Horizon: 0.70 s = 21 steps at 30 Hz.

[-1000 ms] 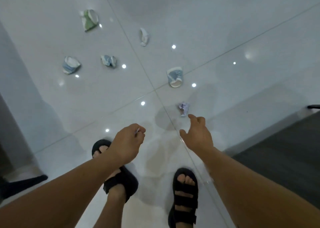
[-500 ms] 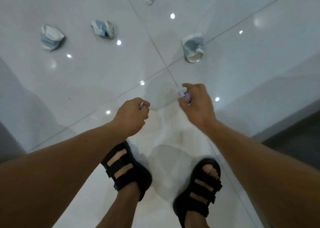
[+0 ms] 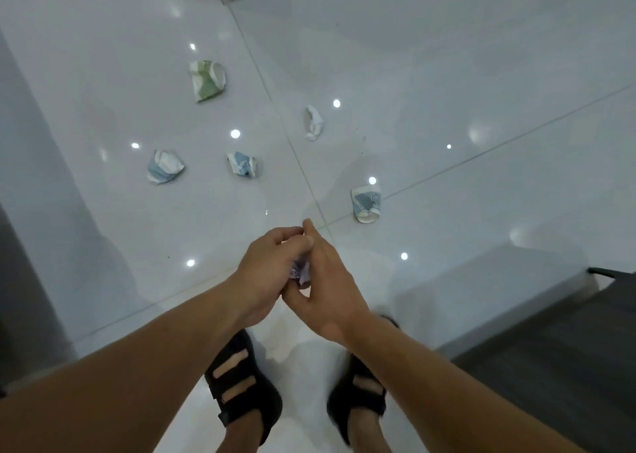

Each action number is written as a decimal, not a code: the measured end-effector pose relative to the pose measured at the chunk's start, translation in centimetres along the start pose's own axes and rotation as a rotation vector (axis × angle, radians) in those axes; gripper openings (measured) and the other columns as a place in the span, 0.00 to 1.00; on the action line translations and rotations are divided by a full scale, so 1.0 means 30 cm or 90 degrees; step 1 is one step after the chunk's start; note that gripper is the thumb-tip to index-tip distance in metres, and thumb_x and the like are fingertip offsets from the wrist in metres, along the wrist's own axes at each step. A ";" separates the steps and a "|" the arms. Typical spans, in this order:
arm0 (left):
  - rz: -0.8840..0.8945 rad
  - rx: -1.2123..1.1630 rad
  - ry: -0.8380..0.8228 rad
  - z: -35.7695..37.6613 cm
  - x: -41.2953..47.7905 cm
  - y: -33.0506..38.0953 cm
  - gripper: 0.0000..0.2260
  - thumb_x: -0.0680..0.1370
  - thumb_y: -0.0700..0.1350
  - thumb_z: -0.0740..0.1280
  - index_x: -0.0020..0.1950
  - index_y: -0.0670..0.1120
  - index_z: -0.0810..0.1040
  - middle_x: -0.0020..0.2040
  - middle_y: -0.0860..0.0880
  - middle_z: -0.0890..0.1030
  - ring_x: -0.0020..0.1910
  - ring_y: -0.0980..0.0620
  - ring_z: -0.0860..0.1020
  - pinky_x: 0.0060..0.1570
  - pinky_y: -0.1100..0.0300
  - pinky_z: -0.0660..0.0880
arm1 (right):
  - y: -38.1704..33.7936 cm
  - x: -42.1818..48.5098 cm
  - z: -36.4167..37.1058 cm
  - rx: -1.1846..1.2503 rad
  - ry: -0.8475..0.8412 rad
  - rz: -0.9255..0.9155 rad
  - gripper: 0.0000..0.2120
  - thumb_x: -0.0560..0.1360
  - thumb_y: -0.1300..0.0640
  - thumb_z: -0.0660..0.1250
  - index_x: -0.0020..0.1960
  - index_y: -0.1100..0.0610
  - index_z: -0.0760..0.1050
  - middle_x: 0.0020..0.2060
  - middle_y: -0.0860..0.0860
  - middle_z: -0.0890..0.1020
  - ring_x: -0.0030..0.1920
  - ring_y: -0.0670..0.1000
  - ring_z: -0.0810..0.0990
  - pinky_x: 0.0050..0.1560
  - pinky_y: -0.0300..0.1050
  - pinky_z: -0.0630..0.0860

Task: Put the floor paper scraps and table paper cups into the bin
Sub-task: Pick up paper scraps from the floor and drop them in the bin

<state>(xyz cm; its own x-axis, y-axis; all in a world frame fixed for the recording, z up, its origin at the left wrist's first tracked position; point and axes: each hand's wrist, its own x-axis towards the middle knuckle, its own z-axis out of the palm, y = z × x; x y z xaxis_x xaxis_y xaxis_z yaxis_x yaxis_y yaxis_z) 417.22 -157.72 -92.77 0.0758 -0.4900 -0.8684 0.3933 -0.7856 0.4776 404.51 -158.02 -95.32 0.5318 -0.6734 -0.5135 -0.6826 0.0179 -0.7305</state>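
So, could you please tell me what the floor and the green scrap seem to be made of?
Floor: probably polished ceramic or porcelain tile, glossy white, with mirrored ceiling lights and thin grout lines. Green scrap: apparently thin printed paper, matte, creased and crushed out of shape.

A pale lilac and white crumpled scrap (image 3: 300, 273) is seen between the left hand (image 3: 272, 273) and the right hand (image 3: 330, 287). The floor (image 3: 447, 73) is made up of glossy white tiles crossed by thin grey joints and dotted with bright white light reflections. A green-and-white patterned crushed cup (image 3: 207, 80) is seen towards the far left of the floor. Nearer, two light blue and white crumpled pieces (image 3: 165, 166) (image 3: 243, 164) are found, and an all-white scrap (image 3: 314, 123) beyond them. A blue-grey printed cup (image 3: 366, 204) with a white rim is shown. Black strapped sandals (image 3: 241, 383) are worn. A dark grey surface (image 3: 568, 349) is seen at the right edge.
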 end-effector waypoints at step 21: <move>0.096 0.656 0.090 -0.237 0.312 -0.327 0.17 0.81 0.41 0.57 0.69 0.43 0.71 0.64 0.43 0.73 0.60 0.47 0.74 0.55 0.63 0.68 | 0.526 0.411 -0.018 -0.335 0.059 0.157 0.30 0.72 0.58 0.70 0.73 0.53 0.66 0.73 0.58 0.59 0.65 0.64 0.65 0.59 0.54 0.72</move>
<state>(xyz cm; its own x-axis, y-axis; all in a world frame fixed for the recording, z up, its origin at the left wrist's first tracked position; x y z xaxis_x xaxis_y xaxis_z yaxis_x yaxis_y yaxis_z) 420.59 -151.91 -106.52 0.1914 -0.6132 -0.7664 -0.5938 -0.6940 0.4071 400.03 -166.44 -112.92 0.2954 -0.7586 -0.5807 -0.9502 -0.1704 -0.2608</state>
